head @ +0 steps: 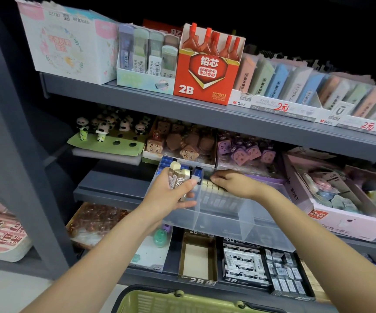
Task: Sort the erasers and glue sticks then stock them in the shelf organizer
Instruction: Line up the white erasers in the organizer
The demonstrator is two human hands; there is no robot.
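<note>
Left hand (173, 195): grips a bundle of erasers (179, 179).
Right hand (232, 182): fingertips curled on eraser row (216, 190) in organizer (227, 213); grip unclear.
Handling: light, stiff, sleeved; hold by long sides.

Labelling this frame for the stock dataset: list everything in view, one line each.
2B erasers: a few, brown sleeves, held in left hand's grip
eraser row: several, cream, in organizer's middle compartment
clear organizer: one, transparent, middle shelf
red 2B lead box: one, red, top shelf
pastel lead cases: many, pink, blue and green, top shelf right
panda figures: several, black-white, middle shelf left
empty 2B box: one, brown, lower shelf
4B erasers: many, black-white, lower shelf
basket: one, green, bottom
left hand: grips 2B erasers
right hand: fingers on eraser row
</note>
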